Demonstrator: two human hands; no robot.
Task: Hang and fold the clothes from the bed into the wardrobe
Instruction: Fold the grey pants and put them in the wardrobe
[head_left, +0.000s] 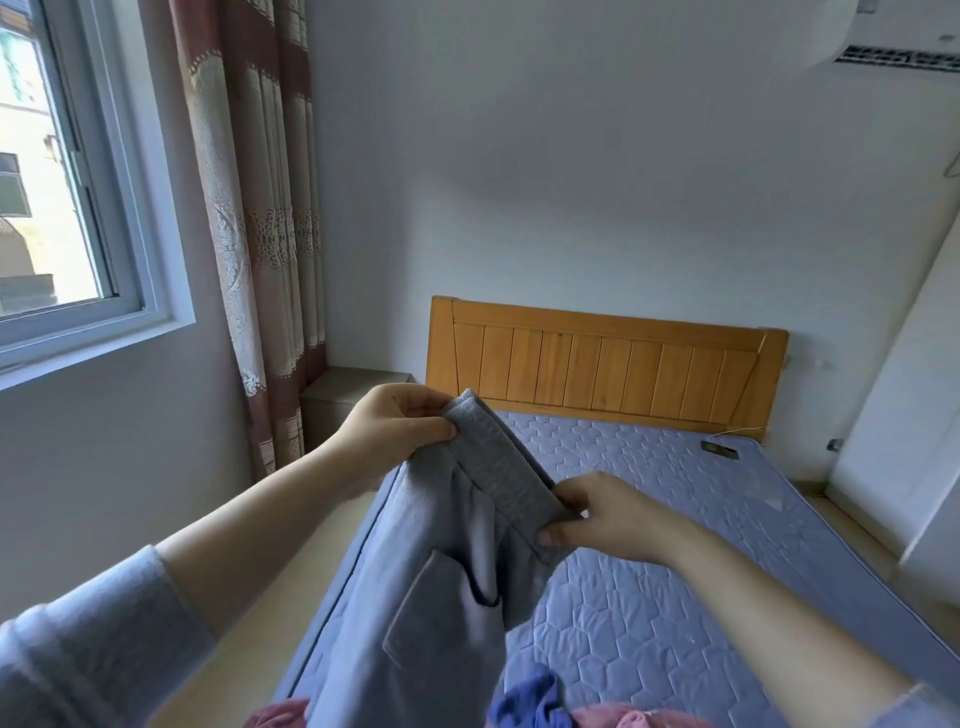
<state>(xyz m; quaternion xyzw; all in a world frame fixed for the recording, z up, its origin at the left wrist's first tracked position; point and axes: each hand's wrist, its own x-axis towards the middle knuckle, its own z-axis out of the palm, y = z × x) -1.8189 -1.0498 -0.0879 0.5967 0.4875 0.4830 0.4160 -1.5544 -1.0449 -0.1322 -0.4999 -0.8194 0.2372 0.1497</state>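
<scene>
Left hand (395, 431) and right hand (608, 519) are bare, forearms uncovered; the left sleeve (88, 639) is pale blue, bunched, perhaps knit; the right sleeve (917, 709) matches it.

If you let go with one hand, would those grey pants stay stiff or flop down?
Probably floppy: the grey pants hang in soft folds below the waistband that the left hand and right hand pinch. Likely light, since fingertips alone hold them up.

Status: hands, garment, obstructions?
Left hand, right hand pinch waistband ends of grey trousers. Trousers hang over mattress. More clothes lie at near edge.
</scene>
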